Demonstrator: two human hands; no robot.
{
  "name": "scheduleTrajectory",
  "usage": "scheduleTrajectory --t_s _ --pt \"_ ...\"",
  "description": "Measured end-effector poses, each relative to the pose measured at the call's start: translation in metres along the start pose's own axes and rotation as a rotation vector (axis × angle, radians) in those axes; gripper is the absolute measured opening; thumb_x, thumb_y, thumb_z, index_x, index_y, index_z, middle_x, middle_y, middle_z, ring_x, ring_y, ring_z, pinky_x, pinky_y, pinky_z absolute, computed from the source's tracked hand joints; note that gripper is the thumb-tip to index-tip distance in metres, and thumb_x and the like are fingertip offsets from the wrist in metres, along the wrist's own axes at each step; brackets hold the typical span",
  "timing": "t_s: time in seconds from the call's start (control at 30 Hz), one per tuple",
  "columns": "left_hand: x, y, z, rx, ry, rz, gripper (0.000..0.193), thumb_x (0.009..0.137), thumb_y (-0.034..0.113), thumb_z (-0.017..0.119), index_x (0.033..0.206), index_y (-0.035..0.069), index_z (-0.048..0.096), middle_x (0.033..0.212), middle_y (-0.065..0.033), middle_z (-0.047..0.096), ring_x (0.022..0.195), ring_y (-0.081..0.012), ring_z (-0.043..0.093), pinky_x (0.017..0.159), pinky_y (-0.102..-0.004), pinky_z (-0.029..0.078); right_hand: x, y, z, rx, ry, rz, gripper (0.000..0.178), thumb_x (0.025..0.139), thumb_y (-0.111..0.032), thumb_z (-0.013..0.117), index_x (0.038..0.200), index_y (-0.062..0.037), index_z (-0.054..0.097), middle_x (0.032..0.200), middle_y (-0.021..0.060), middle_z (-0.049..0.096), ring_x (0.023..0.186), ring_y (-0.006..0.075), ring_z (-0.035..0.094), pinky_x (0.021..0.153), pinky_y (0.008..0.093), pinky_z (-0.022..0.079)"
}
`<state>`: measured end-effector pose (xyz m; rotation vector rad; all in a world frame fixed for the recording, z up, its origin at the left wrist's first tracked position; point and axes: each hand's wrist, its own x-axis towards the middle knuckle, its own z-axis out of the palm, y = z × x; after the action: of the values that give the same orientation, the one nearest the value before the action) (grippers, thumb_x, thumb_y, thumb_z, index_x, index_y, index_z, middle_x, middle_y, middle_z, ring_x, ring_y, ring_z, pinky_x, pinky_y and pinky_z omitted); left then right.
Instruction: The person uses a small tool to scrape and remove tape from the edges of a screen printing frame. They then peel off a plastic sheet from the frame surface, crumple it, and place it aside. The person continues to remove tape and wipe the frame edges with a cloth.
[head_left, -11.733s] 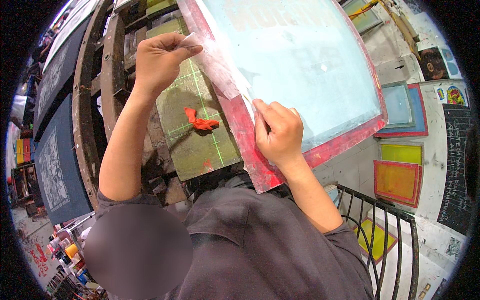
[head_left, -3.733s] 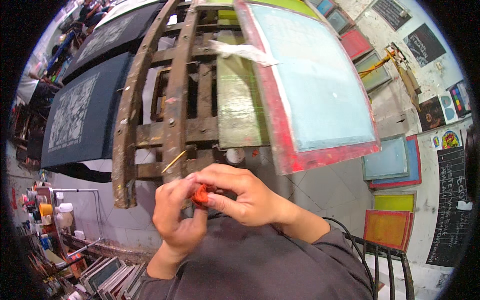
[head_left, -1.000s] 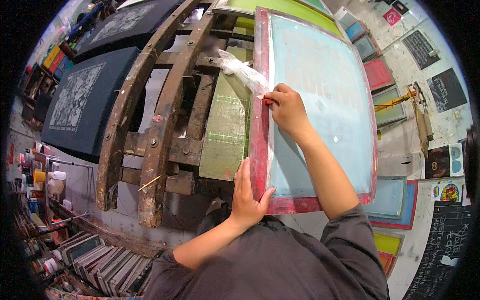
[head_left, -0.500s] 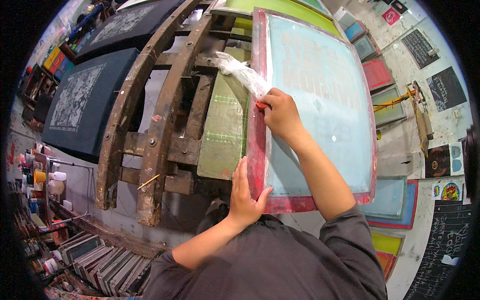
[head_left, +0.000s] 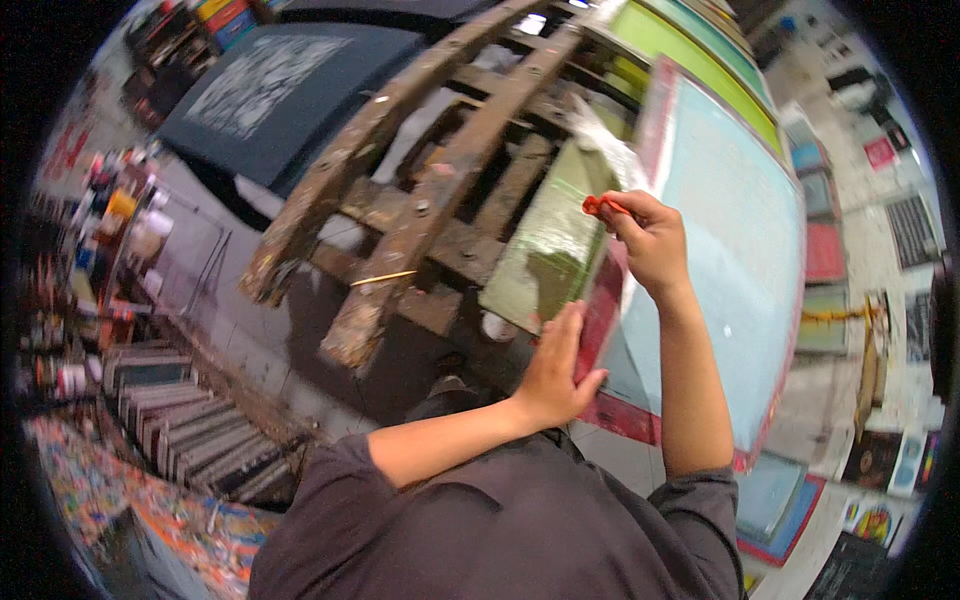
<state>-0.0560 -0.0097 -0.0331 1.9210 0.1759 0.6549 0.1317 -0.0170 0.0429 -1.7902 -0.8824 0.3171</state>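
Observation:
A silk-screen frame with a worn red border and pale blue mesh lies tilted in front of me. My left hand rests at its near left edge, fingers stretched out and thumb apart. Over the frame's left border, my right hand is closed in a pinch on a small crumpled red piece, whose kind I cannot make out. Behind that hand, a crumpled strip of clear whitish plastic hangs over the border. Under the frame's left side lies a greenish printing board with a dark wet-looking patch.
Worn metal rails run away from me on the left, with a thin wooden stick across one. Beyond them is a dark printed shirt on a board. Stacked frames stand low at left; more screens lean at right.
My view has swung left, so the scene sits farther right and tilted. The right hand has lifted off the frame border with the red piece. My left hand remains by the frame's edge.

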Motion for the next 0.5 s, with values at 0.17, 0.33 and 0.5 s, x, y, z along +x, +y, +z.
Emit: scheduleTrajectory --t_s 0.17,0.33,0.5 --pt "-0.007 -0.008 0.005 -0.033 0.009 -0.042 0.080 0.076 0.016 0.062 0.137 -0.004 0.014 0.136 -0.0268 0.025 0.128 -0.0419 0.024 0.105 -0.0460 0.021 0.009 -0.049 0.069 0.078 -0.295 -0.187 0.020 0.074 0.001 0.058 0.092 -0.0005 0.065 0.083 0.0090 0.062 0.076 0.0159 0.059 0.067 0.0261 0.046" --pt "-0.014 -0.018 0.014 -0.069 -0.042 -0.053 0.061 0.073 0.014 0.061 0.126 0.002 0.035 0.125 -0.0244 0.037 0.117 -0.0419 0.034 0.101 -0.0457 0.027 0.004 -0.068 0.139 -0.056 -0.346 -0.477 0.019 0.073 0.006 0.057 0.090 -0.0005 0.064 0.082 0.0092 0.058 0.074 0.0183 0.058 0.065 0.0262 0.045" --pt "-0.014 -0.031 0.030 -0.102 -0.012 0.016 0.045 0.070 0.016 0.060 0.112 0.003 0.049 0.116 -0.0214 0.046 0.113 -0.0431 0.037 0.099 -0.0474 0.027 -0.005 -0.064 0.158 -0.390 -0.445 -0.591 0.028 0.072 -0.003 0.064 0.099 -0.0050 0.060 0.091 0.0108 0.056 0.080 0.0316 0.058 0.069 0.0359 0.047"
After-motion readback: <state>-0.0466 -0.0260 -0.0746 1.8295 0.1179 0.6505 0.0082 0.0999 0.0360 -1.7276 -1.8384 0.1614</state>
